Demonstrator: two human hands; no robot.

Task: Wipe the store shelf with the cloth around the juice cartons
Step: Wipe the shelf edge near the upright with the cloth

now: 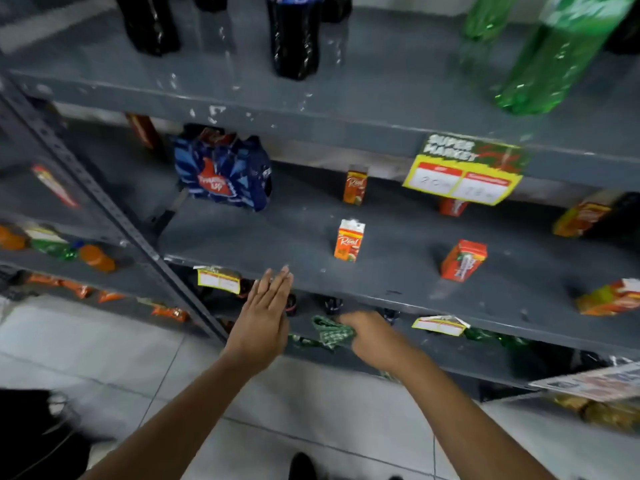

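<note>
A grey metal shelf carries several small orange and red juice cartons. One stands mid-shelf, one further back, a red one to the right. My right hand is below the shelf's front edge, shut on a green checked cloth. My left hand is flat and open, fingers together, its tips just under the shelf's front lip.
A blue multipack sits at the shelf's back left. Dark cola bottles and green bottles stand on the shelf above. A yellow price tag hangs from that shelf. A slanted metal upright is left. More cartons lie right.
</note>
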